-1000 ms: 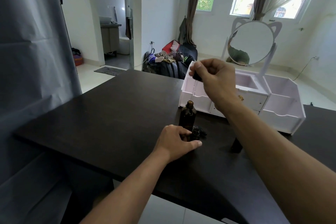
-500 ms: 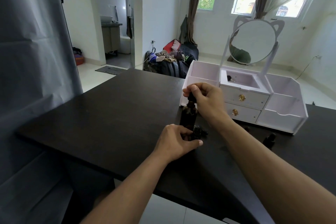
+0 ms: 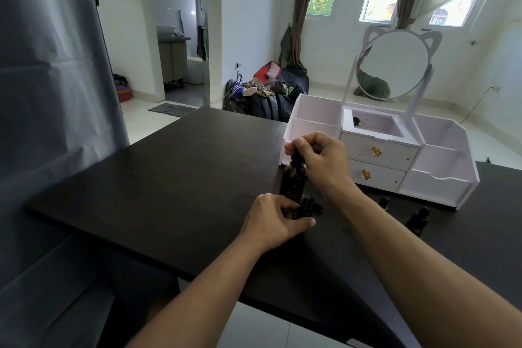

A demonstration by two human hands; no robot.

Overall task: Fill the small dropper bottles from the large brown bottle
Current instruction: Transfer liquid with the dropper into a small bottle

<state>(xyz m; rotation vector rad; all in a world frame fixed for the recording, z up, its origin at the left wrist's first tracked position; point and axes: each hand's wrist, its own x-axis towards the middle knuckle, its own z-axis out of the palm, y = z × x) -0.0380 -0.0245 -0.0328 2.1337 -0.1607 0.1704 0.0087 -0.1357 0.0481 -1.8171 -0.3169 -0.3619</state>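
The large brown bottle stands upright on the dark table. My right hand pinches the black dropper cap sitting on the bottle's neck. Just in front of the bottle, my left hand grips a small dark dropper bottle, mostly hidden by my fingers. Two more small dropper bottles stand to the right, one in plain sight and one partly behind my right forearm.
A white vanity organizer with two drawers, open side compartments and a cat-eared round mirror stands right behind the bottles. The table's near edge runs below my forearms. A grey backdrop sheet hangs at the left.
My right hand came down from above the organizer with the dropper and now holds it on the large bottle's neck. My left hand stayed on the small bottle.
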